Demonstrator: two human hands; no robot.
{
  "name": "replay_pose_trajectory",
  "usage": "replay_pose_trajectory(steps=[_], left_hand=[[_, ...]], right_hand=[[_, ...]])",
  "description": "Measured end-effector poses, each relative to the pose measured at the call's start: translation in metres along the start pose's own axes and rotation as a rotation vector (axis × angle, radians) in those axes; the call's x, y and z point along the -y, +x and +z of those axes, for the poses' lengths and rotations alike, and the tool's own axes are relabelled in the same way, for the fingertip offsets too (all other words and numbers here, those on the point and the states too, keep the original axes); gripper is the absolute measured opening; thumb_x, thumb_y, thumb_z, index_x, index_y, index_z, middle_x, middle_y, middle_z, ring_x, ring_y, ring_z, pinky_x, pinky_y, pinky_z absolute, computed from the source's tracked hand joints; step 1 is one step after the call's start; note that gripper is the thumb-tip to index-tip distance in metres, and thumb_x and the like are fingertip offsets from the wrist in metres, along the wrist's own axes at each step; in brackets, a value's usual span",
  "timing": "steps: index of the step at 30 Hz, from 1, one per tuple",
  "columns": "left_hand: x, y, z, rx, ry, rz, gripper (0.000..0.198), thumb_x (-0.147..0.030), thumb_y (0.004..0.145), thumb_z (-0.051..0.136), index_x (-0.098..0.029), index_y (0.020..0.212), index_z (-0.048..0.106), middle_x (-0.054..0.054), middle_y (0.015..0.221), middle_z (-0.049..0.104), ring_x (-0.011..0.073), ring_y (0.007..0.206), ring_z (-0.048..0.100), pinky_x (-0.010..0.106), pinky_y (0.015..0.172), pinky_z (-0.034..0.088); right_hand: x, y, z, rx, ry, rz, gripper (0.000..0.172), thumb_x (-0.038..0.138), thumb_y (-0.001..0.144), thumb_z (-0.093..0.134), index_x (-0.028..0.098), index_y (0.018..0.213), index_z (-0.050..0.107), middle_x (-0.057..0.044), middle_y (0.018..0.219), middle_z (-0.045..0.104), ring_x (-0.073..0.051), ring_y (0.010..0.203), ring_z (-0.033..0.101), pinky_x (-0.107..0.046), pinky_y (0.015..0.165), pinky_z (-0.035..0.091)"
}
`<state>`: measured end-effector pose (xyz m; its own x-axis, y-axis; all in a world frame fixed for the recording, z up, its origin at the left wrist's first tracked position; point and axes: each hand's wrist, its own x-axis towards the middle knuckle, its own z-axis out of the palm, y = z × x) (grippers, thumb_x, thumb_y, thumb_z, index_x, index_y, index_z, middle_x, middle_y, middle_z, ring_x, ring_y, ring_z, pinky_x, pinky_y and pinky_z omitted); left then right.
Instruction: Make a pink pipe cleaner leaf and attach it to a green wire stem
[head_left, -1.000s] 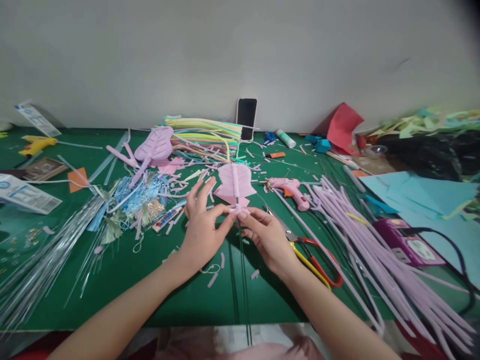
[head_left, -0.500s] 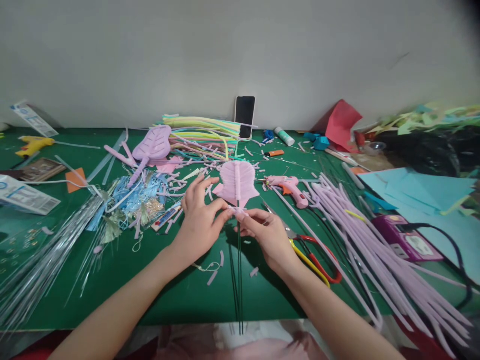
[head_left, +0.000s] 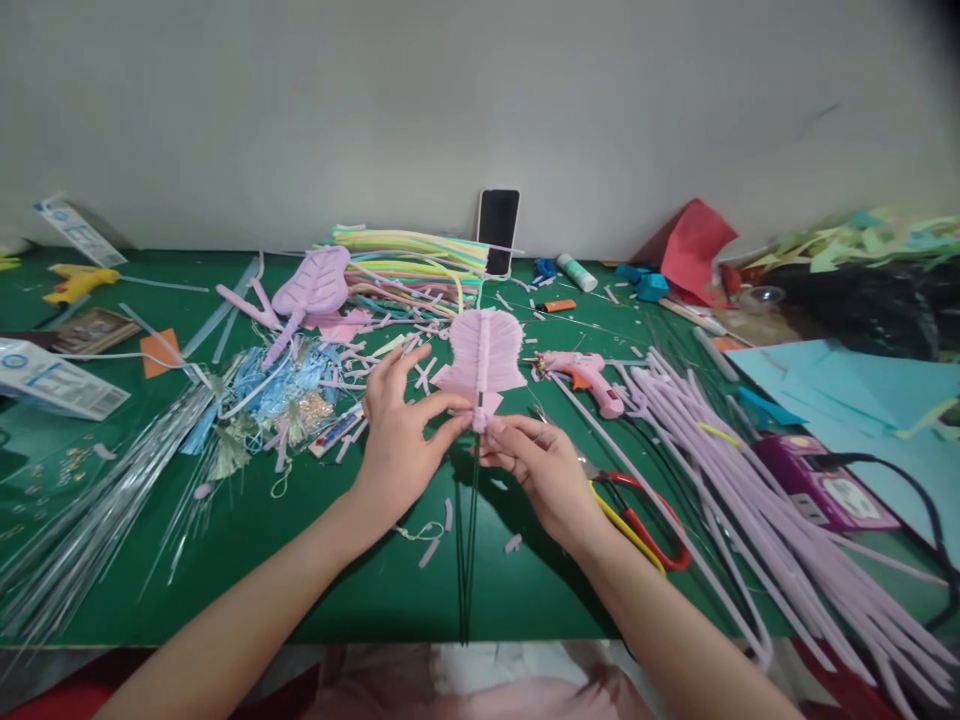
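Observation:
A fuzzy pale-pink leaf shape [head_left: 466,350], with a thick central rib, lies in front of me over pink paper. Below it, a short pink pipe cleaner [head_left: 480,420] is bunched around thin dark wire stems [head_left: 468,540] that run toward the table's front edge. My left hand [head_left: 397,440] pinches this pipe cleaner from the left between thumb and index finger, its other fingers raised. From the right, my right hand [head_left: 544,475] closes thumb and fingers on the same pipe cleaner; its lower fingers are partly hidden.
To the right are a pink glue gun [head_left: 589,375], red-and-yellow-handled pliers [head_left: 637,520] and long pink pipe cleaners [head_left: 720,480]. On the left lie blue tassels [head_left: 262,385], silvery strips [head_left: 120,490] and a finished-looking lilac leaf [head_left: 311,283]. A phone [head_left: 499,230] leans on the wall.
Both hands keep their pinch while the pink pipe cleaner has turned and now sits more compactly around the stems. The lower stem ends have swung left. The whole view has shifted slightly.

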<state>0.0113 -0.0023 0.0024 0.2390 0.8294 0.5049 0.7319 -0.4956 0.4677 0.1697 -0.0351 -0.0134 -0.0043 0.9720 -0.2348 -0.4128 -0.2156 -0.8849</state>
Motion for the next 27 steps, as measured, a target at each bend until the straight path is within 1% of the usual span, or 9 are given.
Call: replay_pose_trajectory(steps=[2,4,7,9,11,15,20,23,27], left_hand=[[0.001,0.0,-0.001,0.007,0.011,0.02,0.005,-0.026,0.082,0.068,-0.026,0.081,0.073,0.006,0.136,0.047,0.0339,0.137,0.029,0.058,0.11,0.027],[0.002,0.0,-0.002,0.041,0.01,0.026,0.005,-0.027,0.082,0.068,-0.026,0.08,0.073,0.006,0.136,0.048,0.0349,0.138,0.027,0.06,0.11,0.027],[0.003,0.0,-0.004,0.169,-0.012,0.029,0.011,-0.026,0.086,0.062,-0.025,0.084,0.073,0.007,0.144,0.042,0.0371,0.141,0.02,0.065,0.108,0.025],[0.002,0.0,-0.004,0.253,-0.041,0.021,0.015,-0.026,0.089,0.058,-0.023,0.085,0.072,0.01,0.144,0.042,0.0371,0.141,0.019,0.065,0.108,0.025],[0.002,0.0,-0.004,0.277,-0.072,-0.007,0.017,-0.027,0.09,0.055,-0.021,0.086,0.07,0.012,0.141,0.045,0.0361,0.141,0.021,0.063,0.108,0.027],[0.005,0.001,-0.002,0.194,-0.093,-0.087,0.015,-0.027,0.088,0.056,-0.021,0.083,0.069,0.011,0.136,0.047,0.0355,0.14,0.025,0.062,0.108,0.029],[0.006,-0.001,-0.002,0.1,-0.03,-0.064,0.012,-0.025,0.084,0.062,-0.022,0.078,0.071,0.007,0.145,0.039,0.0383,0.142,0.018,0.065,0.11,0.024],[0.002,-0.002,-0.003,0.04,0.058,0.002,0.016,-0.023,0.085,0.061,-0.021,0.072,0.071,0.006,0.149,0.034,0.0406,0.143,0.015,0.067,0.109,0.02],[-0.002,-0.003,-0.004,-0.003,0.138,0.081,0.021,-0.022,0.085,0.059,-0.021,0.067,0.069,0.007,0.15,0.033,0.0413,0.143,0.015,0.066,0.109,0.018]], right_hand=[[0.001,0.0,-0.002,0.011,-0.007,0.01,0.024,0.039,0.065,0.082,0.018,0.075,0.076,-0.002,0.066,0.07,-0.015,0.064,0.066,-0.027,0.064,0.055],[0.003,0.0,-0.004,0.031,-0.02,0.023,0.025,0.041,0.066,0.081,0.018,0.072,0.076,-0.002,0.066,0.07,-0.015,0.063,0.065,-0.027,0.063,0.055],[0.005,0.0,-0.006,0.073,-0.032,0.041,0.029,0.045,0.068,0.079,0.016,0.069,0.075,-0.003,0.067,0.07,-0.013,0.06,0.063,-0.026,0.063,0.054],[0.004,-0.001,-0.007,0.097,-0.017,0.037,0.031,0.047,0.07,0.077,0.016,0.072,0.074,-0.003,0.068,0.07,-0.012,0.061,0.063,-0.026,0.065,0.054],[0.003,-0.003,-0.007,0.105,0.008,0.022,0.029,0.045,0.07,0.078,0.018,0.077,0.073,-0.002,0.071,0.071,-0.013,0.064,0.065,-0.026,0.065,0.055],[0.0,-0.006,-0.008,0.067,-0.031,-0.014,0.024,0.035,0.067,0.082,0.02,0.083,0.072,-0.001,0.075,0.07,-0.014,0.069,0.066,-0.026,0.065,0.054],[0.0,-0.006,-0.006,0.025,-0.063,-0.009,0.022,0.035,0.066,0.082,0.019,0.077,0.073,0.0,0.069,0.068,-0.012,0.064,0.063,-0.024,0.061,0.051],[-0.003,-0.007,-0.003,-0.013,0.017,0.086,0.021,0.033,0.064,0.084,0.018,0.075,0.074,0.001,0.066,0.067,-0.009,0.06,0.061,-0.02,0.058,0.05],[-0.001,-0.016,0.003,-0.074,0.235,0.301,0.016,0.025,0.067,0.083,0.017,0.078,0.075,0.001,0.07,0.068,-0.005,0.061,0.06,-0.013,0.057,0.05]])
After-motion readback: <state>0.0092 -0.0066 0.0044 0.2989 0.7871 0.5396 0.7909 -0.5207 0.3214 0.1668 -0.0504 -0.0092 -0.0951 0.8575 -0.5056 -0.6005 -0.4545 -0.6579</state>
